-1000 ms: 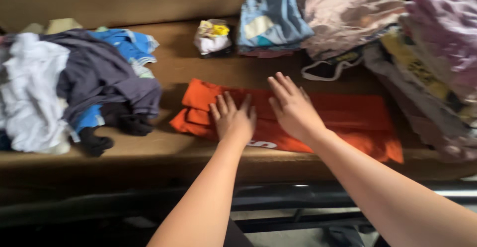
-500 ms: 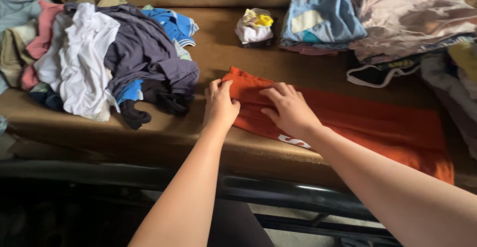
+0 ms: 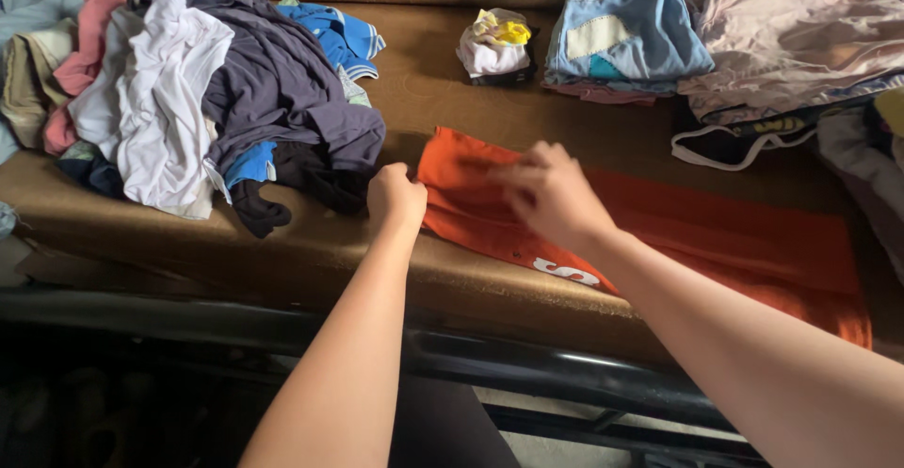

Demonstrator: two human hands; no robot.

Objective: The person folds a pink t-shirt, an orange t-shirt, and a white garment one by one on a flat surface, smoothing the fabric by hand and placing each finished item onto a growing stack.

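Now: left hand [image 3: 395, 197] fisted on orange garment [image 3: 716, 233] edge; right hand [image 3: 551, 195] blurred, grip unclear.

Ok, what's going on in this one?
A person is handling an orange garment laid flat on a brown cushioned surface. The left hand is closed on the garment's left edge, and the right hand, blurred, is over its folded part. A heap of loose clothes lies to the left, and folded stacks sit at the back right.
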